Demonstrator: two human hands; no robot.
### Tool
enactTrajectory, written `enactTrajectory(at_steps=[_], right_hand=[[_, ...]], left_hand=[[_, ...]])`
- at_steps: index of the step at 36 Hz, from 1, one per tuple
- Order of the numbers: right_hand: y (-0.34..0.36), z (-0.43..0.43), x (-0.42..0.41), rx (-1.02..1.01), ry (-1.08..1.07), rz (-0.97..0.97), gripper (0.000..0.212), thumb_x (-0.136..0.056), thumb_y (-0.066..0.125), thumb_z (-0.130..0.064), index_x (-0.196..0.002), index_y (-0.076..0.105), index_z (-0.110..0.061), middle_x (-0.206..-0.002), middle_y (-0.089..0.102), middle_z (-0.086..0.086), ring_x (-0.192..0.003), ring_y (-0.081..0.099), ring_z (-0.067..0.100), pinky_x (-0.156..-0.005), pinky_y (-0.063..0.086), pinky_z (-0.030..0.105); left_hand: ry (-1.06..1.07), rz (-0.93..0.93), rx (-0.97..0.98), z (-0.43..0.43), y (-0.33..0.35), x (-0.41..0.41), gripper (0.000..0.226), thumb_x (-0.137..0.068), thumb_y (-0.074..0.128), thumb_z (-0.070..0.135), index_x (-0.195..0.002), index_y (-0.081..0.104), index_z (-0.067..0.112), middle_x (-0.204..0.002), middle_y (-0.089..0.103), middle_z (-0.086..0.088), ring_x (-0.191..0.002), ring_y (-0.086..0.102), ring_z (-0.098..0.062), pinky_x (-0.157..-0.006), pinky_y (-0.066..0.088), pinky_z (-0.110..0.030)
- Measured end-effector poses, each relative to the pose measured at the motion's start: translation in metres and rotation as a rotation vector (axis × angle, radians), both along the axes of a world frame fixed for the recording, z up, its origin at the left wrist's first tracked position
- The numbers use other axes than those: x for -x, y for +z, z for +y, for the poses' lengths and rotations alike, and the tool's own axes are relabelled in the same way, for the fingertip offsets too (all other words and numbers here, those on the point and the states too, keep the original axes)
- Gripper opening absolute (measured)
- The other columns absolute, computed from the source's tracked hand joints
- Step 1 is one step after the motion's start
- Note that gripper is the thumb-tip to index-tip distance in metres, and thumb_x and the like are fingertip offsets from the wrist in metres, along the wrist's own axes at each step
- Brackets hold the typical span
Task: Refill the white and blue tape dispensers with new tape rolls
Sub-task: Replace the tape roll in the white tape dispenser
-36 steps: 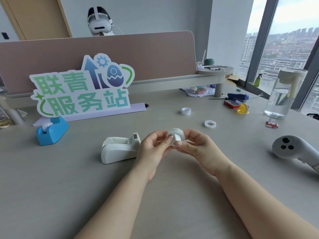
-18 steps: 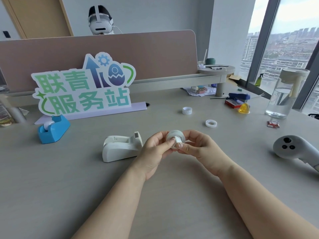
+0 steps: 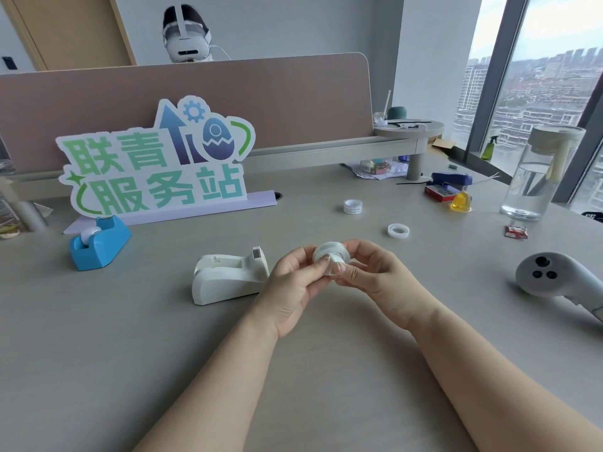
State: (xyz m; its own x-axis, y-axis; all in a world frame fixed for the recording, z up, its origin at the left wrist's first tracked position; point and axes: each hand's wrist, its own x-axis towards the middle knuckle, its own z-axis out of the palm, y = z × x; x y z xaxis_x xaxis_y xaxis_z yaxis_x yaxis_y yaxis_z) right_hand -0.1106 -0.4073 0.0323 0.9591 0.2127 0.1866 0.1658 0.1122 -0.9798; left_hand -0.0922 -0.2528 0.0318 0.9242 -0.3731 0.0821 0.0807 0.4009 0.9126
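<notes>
Both hands are up over the middle of the worktop [image 3: 326,370], meeting on one white tape roll [image 3: 329,251]. The left hand [image 3: 293,282] pinches its rim with thumb and fingertips. The right hand [image 3: 375,278] pinches the hub end facing the camera. Neither hand is free. My guess is the roll is being seated on its core, not yet in a dispenser.

Key relation: the white dispenser [image 3: 228,278] sits mid-worktop just left of the left hand, cradle empty. Its long axis runs left-right with the cutter end toward the hands. The left hand is the nearer one, so the roll would go left and down, with its hub axis across the dispenser's length.

The blue dispenser [image 3: 101,243] is well apart near the left edge, at the foot of the sign [image 3: 156,158], with a white roll or hub in its cradle. Two spare rolls lie beyond the hands, right of centre: a printed one [image 3: 353,206] and a plain one [image 3: 398,230].

Writing: the sign reads 联青服务站. Print on the far roll is too small to read. No brand is legible on either dispenser.
</notes>
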Motion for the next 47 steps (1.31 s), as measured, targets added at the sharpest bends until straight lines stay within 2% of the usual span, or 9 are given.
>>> enactTrajectory(at_steps=[3,7,12,16,20,30,38,43,47], right_hand=[[0.0005,0.0008,-0.0002,-0.008,-0.045,-0.016,0.029,-0.073,0.070,-0.027,-0.097,0.064,-0.012,-0.091,0.068,0.004,-0.087,0.063,0.015,-0.078,0.051,0.021],[0.0003,-0.0010,-0.0021,-0.028,-0.109,-0.028,0.028,-0.072,0.068,-0.029,-0.094,0.064,-0.012,-0.085,0.071,0.002,-0.084,0.066,0.013,-0.077,0.052,0.023],[0.0013,-0.0023,-0.0018,-0.040,-0.131,-0.030,0.031,-0.071,0.069,-0.028,-0.096,0.065,-0.010,-0.083,0.070,0.003,-0.079,0.067,0.011,-0.075,0.053,0.023],[0.0020,-0.0031,-0.0022,-0.044,-0.102,-0.017,0.034,-0.073,0.069,-0.027,-0.102,0.067,-0.009,-0.085,0.072,0.002,-0.083,0.068,0.013,-0.080,0.055,0.024],[-0.0003,-0.0033,-0.0045,-0.017,-0.142,-0.043,0.024,-0.083,0.066,-0.013,-0.104,0.066,-0.003,-0.087,0.071,0.007,-0.081,0.068,0.014,-0.080,0.055,0.025],[-0.0052,-0.0004,-0.0077,0.034,-0.250,-0.102,0.019,-0.083,0.067,-0.011,-0.100,0.068,-0.002,-0.080,0.073,0.000,-0.073,0.069,0.011,-0.074,0.056,0.023],[-0.0055,0.0012,-0.0074,0.069,-0.287,-0.125,0.017,-0.082,0.069,-0.011,-0.097,0.067,-0.001,-0.081,0.072,0.007,-0.072,0.069,0.012,-0.073,0.056,0.025],[-0.0041,0.0011,-0.0065,0.104,-0.295,-0.126,0.016,-0.084,0.068,-0.010,-0.097,0.068,-0.003,-0.080,0.072,0.003,-0.071,0.069,0.010,-0.075,0.057,0.026],[-0.0022,0.0000,-0.0061,0.136,-0.286,-0.144,0.013,-0.083,0.070,-0.013,-0.095,0.069,-0.010,-0.081,0.073,-0.001,-0.075,0.069,0.011,-0.075,0.055,0.022]], left_hand=[[0.019,-0.027,-0.018,-0.0025,-0.0006,0.0009,0.013,-0.090,0.054,0.006,-0.101,0.058,0.000,-0.109,0.066,-0.023,-0.109,0.062,-0.030,-0.097,0.049,-0.031],[0.012,-0.067,-0.010,-0.0027,-0.0030,0.0012,0.023,-0.089,0.055,0.001,-0.112,0.057,-0.001,-0.109,0.065,-0.017,-0.101,0.063,-0.021,-0.098,0.048,-0.029],[0.064,-0.160,-0.132,-0.0021,-0.0027,0.0028,0.034,-0.073,0.069,0.015,-0.106,0.062,0.010,-0.102,0.071,-0.005,-0.096,0.065,-0.016,-0.099,0.046,-0.035],[0.128,-0.187,-0.166,-0.0001,-0.0025,0.0019,0.031,-0.074,0.074,0.017,-0.103,0.063,0.014,-0.103,0.071,-0.004,-0.100,0.064,-0.017,-0.101,0.045,-0.037],[0.211,-0.248,-0.275,-0.0002,-0.0027,0.0005,0.027,-0.075,0.074,0.026,-0.100,0.065,0.019,-0.096,0.073,0.004,-0.095,0.066,-0.012,-0.096,0.048,-0.035],[0.371,-0.334,-0.409,-0.0054,-0.0075,-0.0011,0.015,-0.072,0.070,0.038,-0.087,0.067,0.038,-0.090,0.074,0.000,-0.090,0.068,-0.018,-0.091,0.052,-0.044],[0.403,-0.362,-0.401,-0.0062,-0.0074,-0.0013,0.011,-0.080,0.071,0.022,-0.087,0.066,0.030,-0.089,0.073,0.004,-0.087,0.068,-0.012,-0.089,0.052,-0.039],[0.391,-0.364,-0.409,-0.0044,-0.0085,-0.0026,0.013,-0.081,0.070,0.020,-0.094,0.067,0.025,-0.092,0.073,0.001,-0.090,0.068,-0.014,-0.089,0.053,-0.035],[0.349,-0.386,-0.429,-0.0010,-0.0070,-0.0019,0.018,-0.084,0.066,0.017,-0.102,0.064,0.019,-0.099,0.072,0.002,-0.094,0.067,-0.009,-0.086,0.051,-0.024]])
